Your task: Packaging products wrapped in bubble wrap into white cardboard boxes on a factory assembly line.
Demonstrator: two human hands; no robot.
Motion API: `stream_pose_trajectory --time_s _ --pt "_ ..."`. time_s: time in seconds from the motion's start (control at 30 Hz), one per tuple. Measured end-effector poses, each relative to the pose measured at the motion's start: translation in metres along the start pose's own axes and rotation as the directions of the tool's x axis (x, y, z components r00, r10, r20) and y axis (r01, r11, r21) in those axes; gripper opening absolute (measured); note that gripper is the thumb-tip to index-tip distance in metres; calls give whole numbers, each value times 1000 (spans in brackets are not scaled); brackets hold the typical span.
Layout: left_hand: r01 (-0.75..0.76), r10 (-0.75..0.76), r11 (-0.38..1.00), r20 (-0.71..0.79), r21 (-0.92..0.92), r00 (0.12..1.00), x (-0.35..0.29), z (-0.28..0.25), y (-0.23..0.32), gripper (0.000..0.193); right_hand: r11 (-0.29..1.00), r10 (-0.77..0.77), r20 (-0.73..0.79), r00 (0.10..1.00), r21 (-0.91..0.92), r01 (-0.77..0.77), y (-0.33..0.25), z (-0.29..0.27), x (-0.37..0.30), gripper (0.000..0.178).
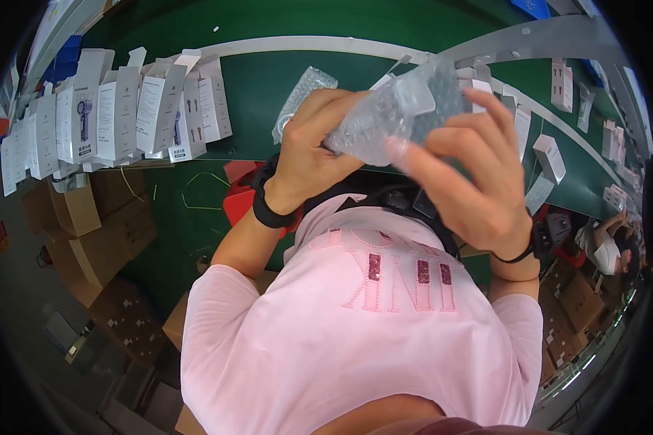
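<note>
Above the green bench, my left hand (315,141) is closed round the lower end of a clear bubble-wrap bag (374,123). A white, smooth-edged piece (418,93) shows at the bag's upper part; I cannot tell what it is or how far it lies inside. My right hand (479,174) is at the bag's right side, fingers bent and spread apart. Its thumb overlaps the bag's lower edge, and whether it touches is unclear. Just behind my left hand, a second bubble-wrap bag (308,83) lies on the bench, partly covered by that hand.
Several white printed cartons (116,116) stand in a row at the left, some with open flaps. More small white boxes (549,158) lie to the right. Brown cardboard boxes (109,239) and a red stool (243,206) are below the bench. Another person (606,246) sits far right.
</note>
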State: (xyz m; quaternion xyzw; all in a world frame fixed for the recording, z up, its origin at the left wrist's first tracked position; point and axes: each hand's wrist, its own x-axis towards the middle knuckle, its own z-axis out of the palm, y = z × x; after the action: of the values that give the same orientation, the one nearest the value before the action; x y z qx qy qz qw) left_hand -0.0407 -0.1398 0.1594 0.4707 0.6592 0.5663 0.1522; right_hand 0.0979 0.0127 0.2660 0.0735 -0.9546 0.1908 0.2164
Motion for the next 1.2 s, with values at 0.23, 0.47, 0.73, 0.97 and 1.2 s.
stream_pose_trajectory --time_s 0.23,0.47,0.73,0.97,1.2 --pt "495 -403 721 288 -485 869 -6 -9 20 39 990 101 -135 986 -87 -113 -5 13 10 41" --pt "559 -215 -261 612 -787 761 -31 14 4 60 991 130 -175 976 0 -132 -16 10 10 32" --pt "537 -38 -479 628 -694 778 -35 29 -7 66 978 202 -280 938 111 -178 -3 11 -4 30" --pt "684 -152 -445 801 -579 579 -37 61 -20 46 181 649 80 756 950 -256 51 68 -63 114" --pt "361 -368 929 335 86 868 -22 114 -42 69 -586 747 610 263 792 -173 104 85 -162 55"
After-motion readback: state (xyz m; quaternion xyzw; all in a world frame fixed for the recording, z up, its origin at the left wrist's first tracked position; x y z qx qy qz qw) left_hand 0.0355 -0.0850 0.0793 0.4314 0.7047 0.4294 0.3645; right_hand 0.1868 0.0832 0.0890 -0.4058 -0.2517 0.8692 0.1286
